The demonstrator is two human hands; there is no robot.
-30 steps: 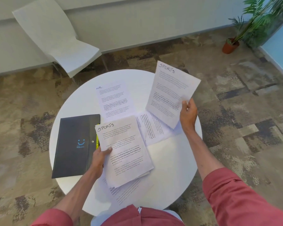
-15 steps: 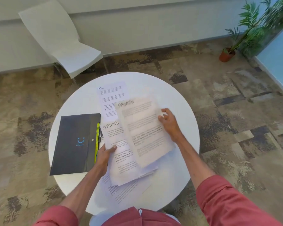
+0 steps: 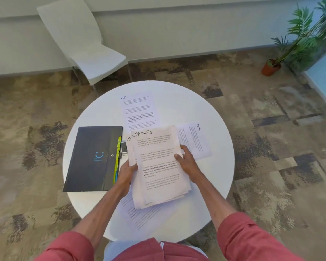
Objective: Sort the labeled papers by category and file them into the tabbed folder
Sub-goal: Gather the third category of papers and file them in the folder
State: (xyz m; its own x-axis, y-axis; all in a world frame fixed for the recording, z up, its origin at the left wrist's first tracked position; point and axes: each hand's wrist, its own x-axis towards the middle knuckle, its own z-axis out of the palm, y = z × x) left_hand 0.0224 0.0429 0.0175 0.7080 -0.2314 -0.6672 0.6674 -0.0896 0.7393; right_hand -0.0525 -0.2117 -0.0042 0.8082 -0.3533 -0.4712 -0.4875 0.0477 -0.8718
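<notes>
Nearest, red sleeves (image 3: 252,240) frame the bottom edge, and both forearms reach out over the round white table (image 3: 211,194). A loose sheet (image 3: 139,215) of print lies at the table's near rim, partly covered by the SPORTS stack (image 3: 160,187), which both hands hold. The left hand (image 3: 127,172) grips the stack's left edge. The right hand (image 3: 187,163) clamps its right edge, thumb pressed on the top page and fingers curled behind. Just left of the stack lies the dark tabbed folder (image 3: 90,159), closed and flat, with yellow tabs poking from its right side. A small pale object (image 3: 124,147) sits between folder and stack, too hidden to identify. To the right, a sideways HR sheet (image 3: 196,142) lies partly hidden by the stack and the right hand. Farther on, another HR sheet (image 3: 139,110) has its near end covered by the stack. Beyond the table, on patterned carpet (image 3: 26,129), stand a white chair (image 3: 90,53) and a potted plant (image 3: 271,67).
</notes>
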